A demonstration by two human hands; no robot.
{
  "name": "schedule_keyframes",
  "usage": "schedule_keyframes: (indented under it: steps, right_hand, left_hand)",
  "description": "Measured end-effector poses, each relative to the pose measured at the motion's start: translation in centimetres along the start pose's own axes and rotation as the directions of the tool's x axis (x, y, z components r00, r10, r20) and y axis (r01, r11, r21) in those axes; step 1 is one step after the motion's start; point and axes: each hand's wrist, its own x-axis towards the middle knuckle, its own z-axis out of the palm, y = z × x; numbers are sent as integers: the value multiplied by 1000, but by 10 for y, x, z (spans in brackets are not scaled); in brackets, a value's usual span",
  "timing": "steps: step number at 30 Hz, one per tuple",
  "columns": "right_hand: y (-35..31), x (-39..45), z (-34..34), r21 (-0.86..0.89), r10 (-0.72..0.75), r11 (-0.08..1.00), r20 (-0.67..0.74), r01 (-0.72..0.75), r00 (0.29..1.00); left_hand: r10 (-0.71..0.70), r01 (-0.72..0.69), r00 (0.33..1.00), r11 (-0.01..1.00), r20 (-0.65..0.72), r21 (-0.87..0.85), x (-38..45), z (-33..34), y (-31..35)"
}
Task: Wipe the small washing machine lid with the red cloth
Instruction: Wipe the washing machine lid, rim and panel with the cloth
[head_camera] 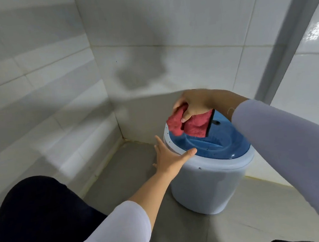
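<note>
A person crouched in a tiled corner reaches both arms to a small washing machine [209, 184] standing on the grey floor [132, 174]. The right hand [196, 102], at the far edge of the blue lid [215, 140], is clenched around a red cloth [192, 126]; the cloth bunches under its fingers and spreads down from the palm onto the lid's far half, with a dark trim along the side nearer the wrist. The near half of the lid lies bare below that hand. The left hand [168, 157] is spread flat and grasps nothing, its thumb resting on the lid's near-left rim, its fingers pointing past the white tub toward the wall. Pale sleeves cover both forearms; a dark-clothed knee [32, 221] shows beside the left arm.
</note>
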Motion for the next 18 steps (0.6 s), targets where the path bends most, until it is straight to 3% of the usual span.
schedule_keyframes:
  steps: [7, 10, 13, 18]
  right_hand:
    - [-5, 14, 24, -222, -219, 950, 24, 219, 975]
    - [-3, 7, 35, -388, -342, 862, 33, 327, 939]
    - [5, 0, 53, -434, -459, 782, 84, 447, 885]
    - [25, -8, 60, -439, -458, 754, 182, 489, 870]
  left_hand:
    - [-29, 28, 999, 999, -26, -47, 2, 7, -3]
    - [12, -17, 998, 996, -58, -82, 10, 10, -11]
    - [18, -27, 996, 995, -87, -96, 36, 19, -38]
    - [64, -72, 995, 993, -82, -98, 48, 25, -49]
